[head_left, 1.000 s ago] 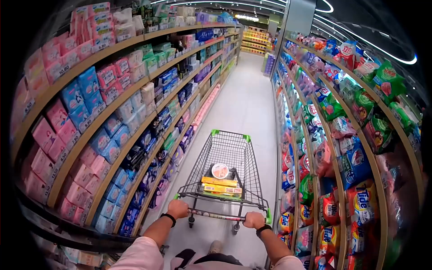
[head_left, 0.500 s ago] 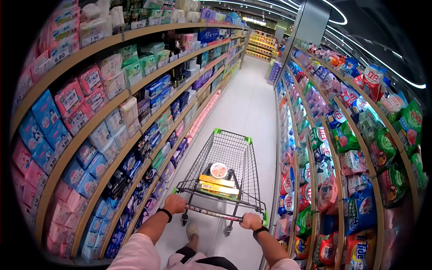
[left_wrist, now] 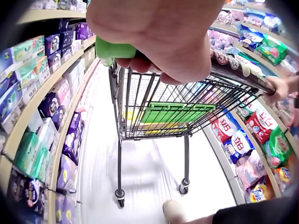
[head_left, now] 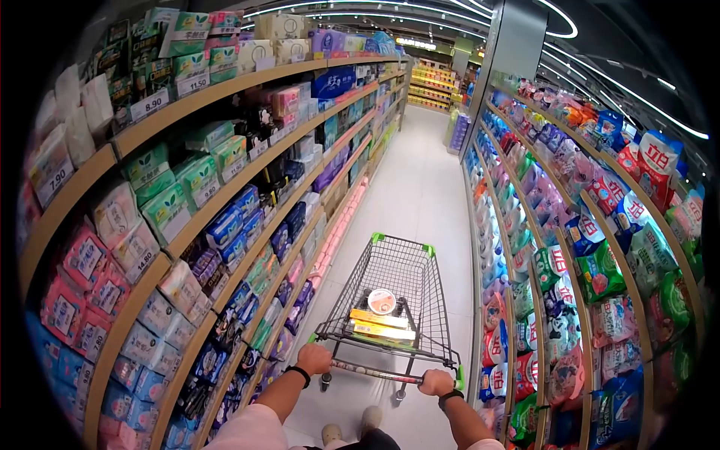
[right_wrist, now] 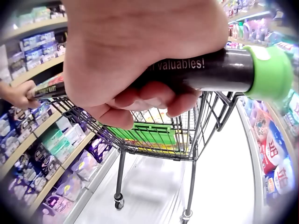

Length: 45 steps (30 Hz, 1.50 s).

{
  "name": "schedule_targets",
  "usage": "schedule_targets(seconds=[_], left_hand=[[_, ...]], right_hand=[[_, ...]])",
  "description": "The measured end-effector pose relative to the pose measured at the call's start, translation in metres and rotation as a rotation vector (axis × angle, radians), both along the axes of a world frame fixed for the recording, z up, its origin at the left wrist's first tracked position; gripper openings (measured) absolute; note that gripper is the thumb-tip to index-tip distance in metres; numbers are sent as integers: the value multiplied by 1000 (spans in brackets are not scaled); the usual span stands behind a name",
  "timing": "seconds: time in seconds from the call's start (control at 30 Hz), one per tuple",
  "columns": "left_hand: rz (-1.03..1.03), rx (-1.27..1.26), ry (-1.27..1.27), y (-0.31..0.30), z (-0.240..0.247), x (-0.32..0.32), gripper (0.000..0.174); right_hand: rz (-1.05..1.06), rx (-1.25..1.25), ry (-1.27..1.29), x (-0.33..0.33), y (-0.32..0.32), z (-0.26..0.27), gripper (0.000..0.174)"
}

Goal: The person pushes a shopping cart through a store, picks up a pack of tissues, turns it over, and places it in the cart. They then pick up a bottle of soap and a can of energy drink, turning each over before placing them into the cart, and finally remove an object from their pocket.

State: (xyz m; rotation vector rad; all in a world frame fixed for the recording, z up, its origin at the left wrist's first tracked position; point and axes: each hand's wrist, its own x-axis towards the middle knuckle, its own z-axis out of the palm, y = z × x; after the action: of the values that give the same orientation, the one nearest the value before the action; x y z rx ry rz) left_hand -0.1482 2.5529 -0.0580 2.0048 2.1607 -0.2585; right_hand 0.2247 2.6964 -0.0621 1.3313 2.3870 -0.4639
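Note:
A wire shopping cart (head_left: 397, 274) with green corner caps stands in front of me. My left hand (head_left: 315, 358) grips the left end of its handlebar (head_left: 375, 371), beside a green end cap (left_wrist: 112, 50). Toward the right end, my right hand (head_left: 436, 382) grips the same bar; in the right wrist view its fingers (right_wrist: 154, 93) curl under the dark sleeve printed "valuables!" (right_wrist: 187, 65). In the basket lie two flat yellow boxes (head_left: 381, 330) and a round tub with a white-rimmed lid (head_left: 382, 301).
Shelves of tissue and pad packs (head_left: 161, 187) line the left side. On the right, shelves hold detergent bags (head_left: 600, 274). The pale aisle floor (head_left: 420, 180) runs between them to a pillar (head_left: 517, 45) and a lit yellow display (head_left: 431, 82).
Shelf goods on both sides have slid back past me as the cart and I moved up the aisle. Both hands keep their hold on the handlebar; my feet have stepped.

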Motion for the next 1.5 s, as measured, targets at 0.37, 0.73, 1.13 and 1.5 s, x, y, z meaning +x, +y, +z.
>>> schedule_targets(seconds=[0.37,0.73,1.13,1.5], left_hand=[[54,-34,-14,185,13,-47,21],[112,-80,-11,345,7,-95,26],[98,1,5,546,6,-194,23],[86,-53,-26,713,-4,-250,21]], right_hand=[[55,-23,16,-58,201,0,35],[97,-88,-22,-116,379,-2,36],[58,-97,-8,-212,568,2,38],[1,-121,-28,-269,729,8,40]])
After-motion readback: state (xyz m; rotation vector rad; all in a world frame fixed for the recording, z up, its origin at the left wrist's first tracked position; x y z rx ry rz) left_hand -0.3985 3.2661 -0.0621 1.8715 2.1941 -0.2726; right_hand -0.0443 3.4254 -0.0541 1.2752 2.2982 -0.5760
